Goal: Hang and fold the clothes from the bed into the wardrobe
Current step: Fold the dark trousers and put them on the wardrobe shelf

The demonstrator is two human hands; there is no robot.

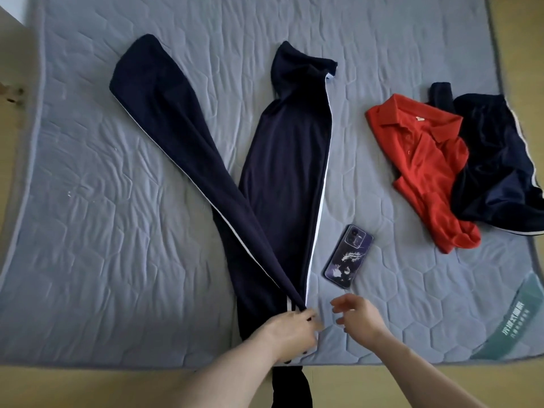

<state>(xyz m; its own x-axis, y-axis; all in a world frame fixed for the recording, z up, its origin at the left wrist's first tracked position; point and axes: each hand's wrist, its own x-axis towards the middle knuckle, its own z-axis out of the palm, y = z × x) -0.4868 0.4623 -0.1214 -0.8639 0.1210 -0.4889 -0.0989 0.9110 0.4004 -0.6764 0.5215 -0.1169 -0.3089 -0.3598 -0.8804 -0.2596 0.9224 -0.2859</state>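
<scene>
trousers [279, 172] lengthwise, legs splayed away – left hand [290, 328] pinching them, right hand [357, 318] loosely spread

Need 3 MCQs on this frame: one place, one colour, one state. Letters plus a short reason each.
1. Where does the phone lie?
A. On the red shirt
B. On the mattress right of the trousers
C. On the floor

2. What colour is the polo shirt?
A. Red
B. White
C. Green

3. What is the left hand doing?
A. Hanging free
B. Holding the phone
C. Gripping the trousers

Answers:
1. B: it rests on the mattress beside the navy trousers, touching neither shirt nor floor.
2. A: collar and body are red.
3. C: its fingers pinch the trouser fabric near the bed edge, while the right hand hovers empty.
</scene>
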